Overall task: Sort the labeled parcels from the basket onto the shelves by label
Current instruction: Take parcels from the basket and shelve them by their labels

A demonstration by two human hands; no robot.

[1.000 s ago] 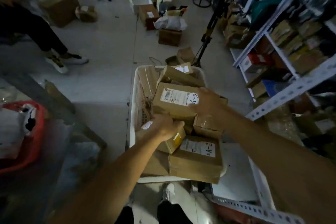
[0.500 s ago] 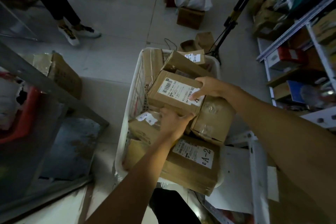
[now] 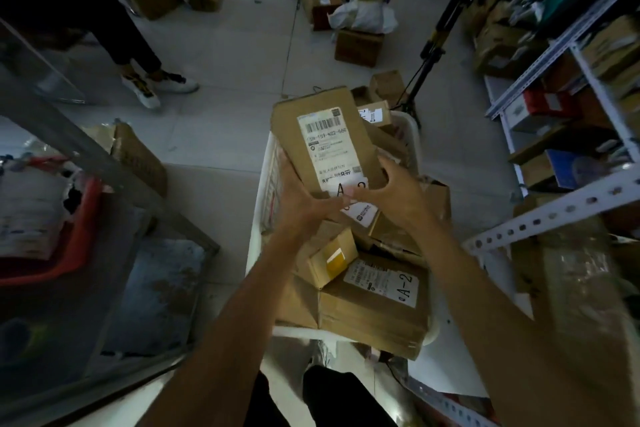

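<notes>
Parcel (image 3: 325, 139) up between both my hands and tipped toward me, label face showing, right above the white basket (image 3: 414, 128). My left hand (image 3: 304, 204) cups the lower left corner with fingers curled round the edge; my right hand (image 3: 398, 194) has its grip hooked over the lower right edge, thumb pressing near the bottom of the label.

My thumbs sit over the part I need, so I would slide them outward to the cardboard edges to bare the whole code, keep the box tilted to the light, and hold it clear of the pile below so nothing gets dragged out. It looks light and stiff; a firm two-sided hold should do.

Reading now: a barcode at the top of the shipping label (image 3: 332, 146), a number that looks like 159-402-56 something, then small print too blurred for me. At the bottom, just above my grip, a big "A" and what I take for a "2", partly covered. Below my wrists, a second parcel (image 3: 374, 308) in the basket reads "A-2" plainly. The shelf rack (image 3: 554, 215) stands to the right of my right hand; I judge that is where this one goes.
</notes>
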